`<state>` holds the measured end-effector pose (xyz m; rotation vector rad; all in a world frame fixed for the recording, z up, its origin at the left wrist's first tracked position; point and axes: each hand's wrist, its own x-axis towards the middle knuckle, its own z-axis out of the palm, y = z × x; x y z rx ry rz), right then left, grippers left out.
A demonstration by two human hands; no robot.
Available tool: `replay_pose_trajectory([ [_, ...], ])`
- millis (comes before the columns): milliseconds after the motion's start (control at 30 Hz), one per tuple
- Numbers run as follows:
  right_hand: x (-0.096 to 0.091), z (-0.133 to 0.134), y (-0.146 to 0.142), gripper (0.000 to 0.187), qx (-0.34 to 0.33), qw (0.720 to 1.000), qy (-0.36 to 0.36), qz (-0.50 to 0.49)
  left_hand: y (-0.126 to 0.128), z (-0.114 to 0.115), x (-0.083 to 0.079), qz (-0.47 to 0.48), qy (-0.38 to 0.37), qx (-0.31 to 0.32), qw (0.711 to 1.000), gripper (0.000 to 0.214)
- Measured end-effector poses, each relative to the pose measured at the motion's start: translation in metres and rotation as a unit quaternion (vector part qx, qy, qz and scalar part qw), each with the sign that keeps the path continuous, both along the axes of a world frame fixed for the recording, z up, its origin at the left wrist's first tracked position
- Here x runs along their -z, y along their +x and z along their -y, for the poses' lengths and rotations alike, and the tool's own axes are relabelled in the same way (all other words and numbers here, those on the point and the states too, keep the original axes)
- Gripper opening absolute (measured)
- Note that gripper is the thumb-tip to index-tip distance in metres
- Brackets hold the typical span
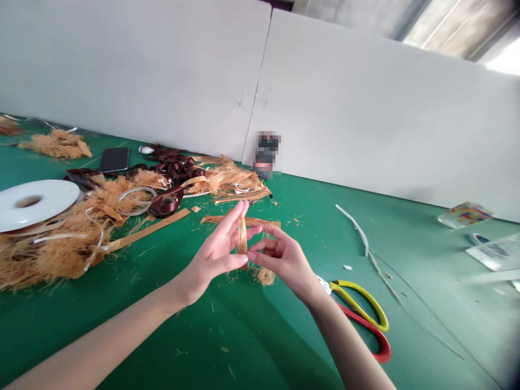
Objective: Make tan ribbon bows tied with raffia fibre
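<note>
Both my hands meet over the green table [252, 346], sharing a small bundle of tan fibre strands [242, 238]. My left hand [217, 252] pinches the bundle between thumb and fingers, with the other fingers stretched upward. My right hand [280, 257] grips the bundle's lower part from the right, fingers curled. A frayed tuft [266, 276] of the same fibre hangs just below my right hand. A flat tan strip [227, 220] lies on the table just behind the hands.
Heaps of tan fringe [52, 244] and dark maroon ribbon [174, 169] cover the left side, with a white spool [34, 201] and a black phone [114, 159]. Yellow- and red-handled scissors [365, 314] lie right of my right wrist. White panels [365, 108] wall the back.
</note>
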<state>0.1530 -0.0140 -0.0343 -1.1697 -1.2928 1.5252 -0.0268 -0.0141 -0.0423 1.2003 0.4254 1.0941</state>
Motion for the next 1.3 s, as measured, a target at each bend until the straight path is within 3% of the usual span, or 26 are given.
replay_pose_trajectory([
  [200,0.006,-0.003,-0.003,0.077,0.001,1.000,0.022,0.013,0.002,0.002,0.003,0.059,-0.034,-0.035,0.997,0.061],
  [367,0.014,-0.012,-0.006,0.054,-0.013,1.000,-0.010,0.006,0.003,0.001,0.006,0.034,-0.009,-0.020,0.999,0.063],
  [500,0.009,-0.021,0.015,0.049,0.001,1.000,-0.013,0.027,-0.016,-0.006,0.007,-0.083,0.040,-0.072,0.993,0.063],
  [633,0.005,-0.030,0.040,0.043,0.016,0.998,-0.015,0.059,-0.039,-0.014,0.014,-0.213,0.039,-0.144,0.966,0.062],
  [867,0.017,-0.046,0.069,0.041,0.025,0.985,-0.027,0.167,-0.058,-0.029,0.041,-0.271,-0.047,-0.219,0.936,0.074],
  [967,0.024,-0.051,0.077,0.041,0.033,0.977,-0.027,0.207,-0.061,-0.031,0.045,-0.300,-0.031,-0.236,0.924,0.067],
  [1033,0.028,-0.053,0.081,0.041,0.038,0.973,-0.024,0.228,-0.060,-0.032,0.045,-0.355,0.026,-0.256,0.899,0.052],
  [1100,0.029,-0.053,0.083,0.039,0.039,0.969,-0.017,0.244,-0.057,-0.031,0.044,-0.436,0.117,-0.252,0.856,0.040],
  [1233,0.027,-0.053,0.080,0.033,0.019,0.965,-0.004,0.262,-0.045,-0.031,0.047,-0.573,0.293,-0.142,0.752,0.046],
  [1300,0.025,-0.053,0.078,0.032,0.001,0.964,-0.007,0.267,-0.040,-0.030,0.050,-0.598,0.337,-0.106,0.719,0.051],
])
